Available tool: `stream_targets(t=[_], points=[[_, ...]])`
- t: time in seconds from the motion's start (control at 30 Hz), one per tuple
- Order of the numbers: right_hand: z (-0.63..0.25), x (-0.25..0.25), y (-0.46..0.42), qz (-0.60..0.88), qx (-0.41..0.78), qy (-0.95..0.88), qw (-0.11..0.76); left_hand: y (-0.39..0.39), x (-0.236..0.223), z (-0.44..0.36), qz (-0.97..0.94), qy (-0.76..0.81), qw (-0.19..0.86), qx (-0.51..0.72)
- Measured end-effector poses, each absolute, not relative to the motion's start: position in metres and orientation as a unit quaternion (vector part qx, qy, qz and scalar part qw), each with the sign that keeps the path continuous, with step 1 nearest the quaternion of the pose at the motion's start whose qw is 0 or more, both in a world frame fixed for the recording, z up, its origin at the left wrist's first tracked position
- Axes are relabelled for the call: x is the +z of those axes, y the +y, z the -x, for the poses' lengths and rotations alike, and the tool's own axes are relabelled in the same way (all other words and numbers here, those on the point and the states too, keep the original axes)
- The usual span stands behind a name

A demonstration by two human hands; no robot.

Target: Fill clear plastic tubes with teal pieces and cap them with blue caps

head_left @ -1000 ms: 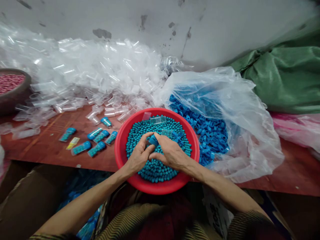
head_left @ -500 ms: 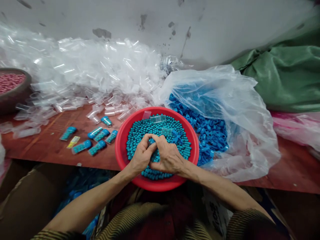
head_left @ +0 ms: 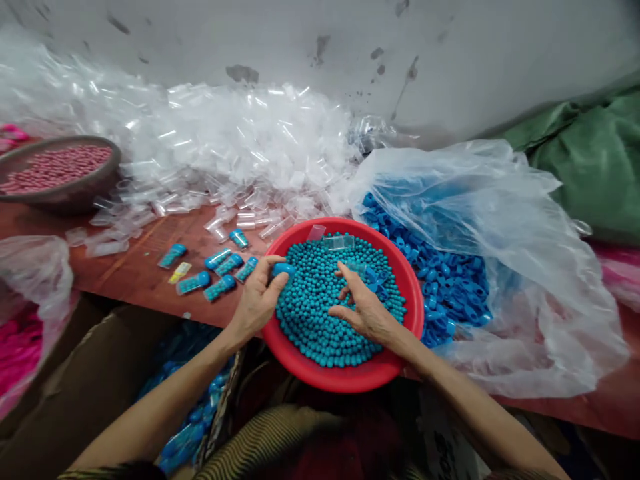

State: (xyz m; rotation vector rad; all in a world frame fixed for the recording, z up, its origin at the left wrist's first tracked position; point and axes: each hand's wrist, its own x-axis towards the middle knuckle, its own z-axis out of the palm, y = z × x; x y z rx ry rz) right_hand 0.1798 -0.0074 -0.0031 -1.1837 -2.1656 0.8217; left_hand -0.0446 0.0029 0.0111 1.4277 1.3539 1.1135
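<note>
L hand [head_left: 256,298] by the L rim of the red basin [head_left: 345,381]: thumb & fingers pinched on a blue-capped piece [head_left: 283,270], prob. a tube; grip hides most of its body. R hand [head_left: 367,310] is over the basin's R half, abt half open, thumb & forefinger apart w/ nothing seen btwn; palm hidden. Teal beads [head_left: 310,327] fill the basin, a few clear tubes [head_left: 340,243] & blue caps [head_left: 379,285] on top. L of basin: filled capped tubes [head_left: 194,283], yellow slip [head_left: 180,273]. R of basin: more caps in a plastic bag [head_left: 530,293]. Behind basin: heap of clear tubes.

Step, I'd judge: handling one capped piece at the basin; next move calls for L thumb easing off fingers to release it.
</note>
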Motion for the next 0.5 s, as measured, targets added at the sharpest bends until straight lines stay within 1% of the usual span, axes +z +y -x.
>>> stream_targets(t=[0.13, 0.23, 0.3, 0.43, 0.5], points=[[-0.183, -0.012, -0.005, 0.454, 0.339, -0.782, 0.259, 0.025, -0.002, 0.088, -0.565, 0.615, 0.262, 0.484], [-0.184, -0.013, -0.005, 0.451, 0.31, -0.804, 0.233, 0.042, -0.015, 0.11, -0.567, 0.655, 0.166, 0.471], [-0.184, -0.013, -0.006, 0.443, 0.283, -0.824, 0.211, 0.051, -0.028, 0.12, -0.593, 0.686, 0.125, 0.402], [-0.185, -0.016, -0.008, 0.429, 0.243, -0.853, 0.174, 0.062, -0.055, 0.137, -0.681, 0.706, 0.065, 0.184], [-0.185, -0.018, -0.008, 0.426, 0.229, -0.861, 0.159, 0.063, -0.066, 0.143, -0.697, 0.708, 0.049, 0.1]])
